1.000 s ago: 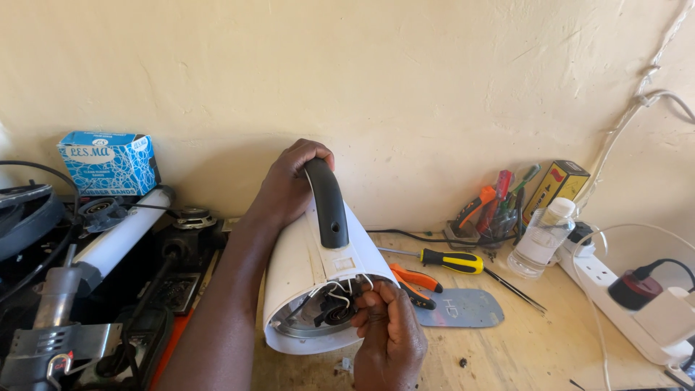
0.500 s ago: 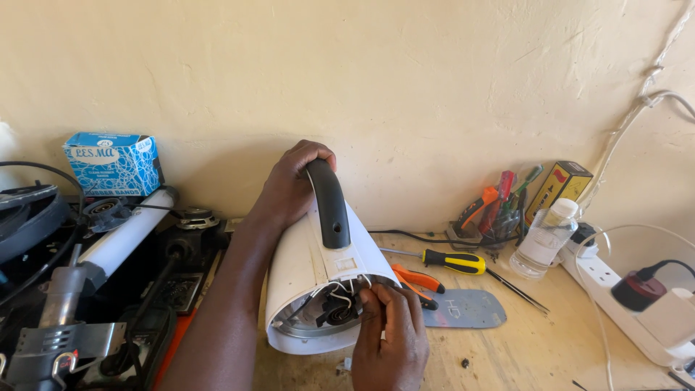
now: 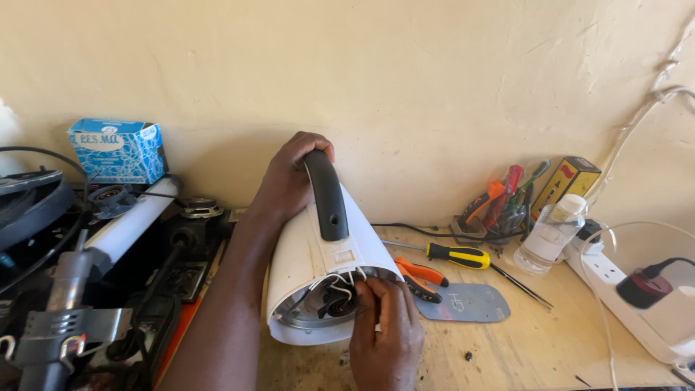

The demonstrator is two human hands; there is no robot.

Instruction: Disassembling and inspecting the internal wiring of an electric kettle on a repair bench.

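A person works at a wooden tabletop (image 3: pixel 550 347) set against a cream plaster wall, seen from above by a head-worn camera. The left hand (image 3: pixel 289 181) is curled around the far end of a white electric kettle body (image 3: pixel 311 268), fingers wrapped over the top of its black handle (image 3: pixel 327 195). The kettle lies tipped on its side in the middle of the tabletop, its open underside turned toward the viewer, showing a metal ring and a dark part with thin white wires (image 3: pixel 340 279). The right hand (image 3: pixel 387 333) sits at that opening, fingers bunched together and pressed in against the wires; whether they pinch a wire cannot be told.

Just right of the kettle lie orange-handled pliers (image 3: pixel 420 275), a yellow and black screwdriver (image 3: pixel 463 255) and a flat grey metal plate (image 3: pixel 467 303). Further right, near the wall, stand a cluster of coloured tool handles (image 3: pixel 507 195), a yellow and black box (image 3: pixel 568 181) and a clear plastic bottle (image 3: pixel 552 233) with a white cap. A white power strip (image 3: pixel 637 304) with a dark plug in it runs along the right edge.

On the left, a blue and white carton (image 3: pixel 116 150) rests by the wall above a white tube (image 3: pixel 134 221), dark machine parts and black cables.
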